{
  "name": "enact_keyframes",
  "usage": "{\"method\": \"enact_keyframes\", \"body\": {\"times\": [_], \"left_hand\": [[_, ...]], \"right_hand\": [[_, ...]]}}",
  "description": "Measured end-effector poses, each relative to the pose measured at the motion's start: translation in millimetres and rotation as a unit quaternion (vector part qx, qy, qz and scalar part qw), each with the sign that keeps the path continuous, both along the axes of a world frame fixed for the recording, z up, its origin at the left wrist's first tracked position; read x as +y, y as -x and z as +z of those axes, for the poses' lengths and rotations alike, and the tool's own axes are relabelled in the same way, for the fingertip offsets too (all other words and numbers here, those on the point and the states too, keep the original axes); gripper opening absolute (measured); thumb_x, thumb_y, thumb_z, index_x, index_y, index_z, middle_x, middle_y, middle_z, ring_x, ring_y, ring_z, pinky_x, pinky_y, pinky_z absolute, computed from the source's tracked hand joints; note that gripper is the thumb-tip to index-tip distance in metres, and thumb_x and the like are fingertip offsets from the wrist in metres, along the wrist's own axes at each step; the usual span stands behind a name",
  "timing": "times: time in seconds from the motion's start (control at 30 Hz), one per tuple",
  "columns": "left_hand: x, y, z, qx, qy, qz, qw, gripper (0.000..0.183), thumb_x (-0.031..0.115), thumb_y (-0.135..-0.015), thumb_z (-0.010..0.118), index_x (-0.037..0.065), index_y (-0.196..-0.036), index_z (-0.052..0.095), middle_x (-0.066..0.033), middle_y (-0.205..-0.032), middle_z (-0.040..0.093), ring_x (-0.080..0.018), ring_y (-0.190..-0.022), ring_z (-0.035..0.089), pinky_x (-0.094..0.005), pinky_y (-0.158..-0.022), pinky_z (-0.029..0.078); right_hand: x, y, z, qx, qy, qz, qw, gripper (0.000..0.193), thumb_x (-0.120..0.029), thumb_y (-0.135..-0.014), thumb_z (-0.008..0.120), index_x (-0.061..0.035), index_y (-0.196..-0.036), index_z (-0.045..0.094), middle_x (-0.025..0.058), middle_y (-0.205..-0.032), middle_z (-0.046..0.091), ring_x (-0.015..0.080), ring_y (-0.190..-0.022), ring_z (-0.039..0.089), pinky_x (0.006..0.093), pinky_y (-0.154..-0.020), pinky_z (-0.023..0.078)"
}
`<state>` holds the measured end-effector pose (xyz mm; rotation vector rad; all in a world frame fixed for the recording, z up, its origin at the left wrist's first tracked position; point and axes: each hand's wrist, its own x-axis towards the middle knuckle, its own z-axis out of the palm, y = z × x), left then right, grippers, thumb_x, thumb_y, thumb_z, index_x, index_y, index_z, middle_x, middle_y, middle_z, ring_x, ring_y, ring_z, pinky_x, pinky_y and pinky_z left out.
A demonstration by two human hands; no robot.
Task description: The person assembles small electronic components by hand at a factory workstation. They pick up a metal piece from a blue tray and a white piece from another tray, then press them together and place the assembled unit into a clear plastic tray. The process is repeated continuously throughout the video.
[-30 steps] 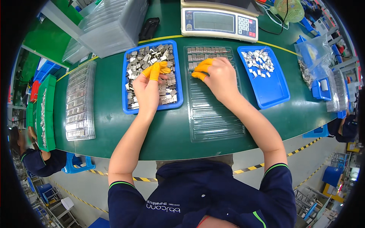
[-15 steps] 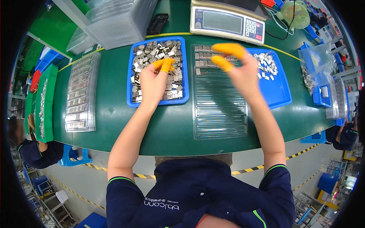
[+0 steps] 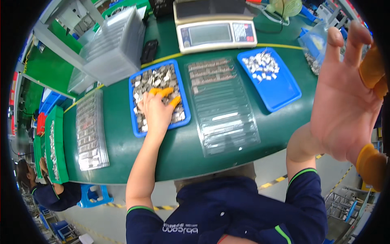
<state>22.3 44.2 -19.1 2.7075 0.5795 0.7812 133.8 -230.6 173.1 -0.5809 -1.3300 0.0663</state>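
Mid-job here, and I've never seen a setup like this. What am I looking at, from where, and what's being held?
No machine: these are a person's own hands, with yellow finger cots on some fingers. A fisheye camera on the head looks down, so edges bend.

On the green table lie a blue tray of small metal parts, a partly filled clear plastic tray and a blue tray with small white parts. A digital scale stands behind.

The left hand is over the metal parts; I can't tell whether it grips one. The right hand is raised, open, nothing visible in it.
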Motion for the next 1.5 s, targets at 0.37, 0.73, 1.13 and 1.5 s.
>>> {"method": "enact_keyframes", "body": {"times": [0.37,0.73,1.13,1.5], "left_hand": [[-1,-2,2,0.018,-0.001,0.014,1.0,0.033,0.027,-0.069,0.074,0.008,-0.095,0.068,-0.0078,-0.094,0.059,-0.024,-0.095,0.048,-0.0382,-0.084,0.028],[6,-4,-2,0.013,0.011,0.007,1.0,0.027,0.024,-0.068,0.075,0.008,-0.089,0.068,-0.0068,-0.089,0.06,-0.0235,-0.09,0.05,-0.0373,-0.084,0.029],[6,-6,-1,0.003,0.174,-0.013,0.985,0.027,0.021,-0.067,0.077,0.009,-0.089,0.068,-0.0041,-0.087,0.063,-0.0199,-0.087,0.054,-0.0343,-0.087,0.029],[5,-7,2,-0.022,0.197,-0.011,0.98,0.028,0.01,-0.063,0.078,0.006,-0.089,0.068,-0.0069,-0.079,0.063,-0.0199,-0.074,0.057,-0.0325,-0.074,0.042]], "right_hand": [[-19,14,20,-0.023,-0.041,-0.03,0.998,0.089,-0.051,-0.059,0.078,-0.0097,-0.129,0.042,0.0,-0.13,0.04,0.0191,-0.12,0.032,0.0364,-0.095,0.026],[-14,-7,0,0.023,-0.036,-0.07,0.997,0.083,-0.054,-0.067,0.067,-0.0066,-0.13,0.04,0.0016,-0.134,0.037,0.0203,-0.122,0.032,0.0386,-0.094,0.027],[-13,-145,-208,-0.242,0.436,-0.596,0.629,0.033,-0.009,-0.082,0.056,-0.0058,-0.115,0.058,0.016,-0.115,0.057,0.0315,-0.107,0.052,0.04,-0.09,0.042],[-22,-136,-187,-0.115,0.515,-0.662,0.533,0.034,-0.02,-0.074,0.068,-0.0078,-0.106,0.063,0.0126,-0.096,0.064,0.0277,-0.094,0.058,0.0375,-0.079,0.047]]}}
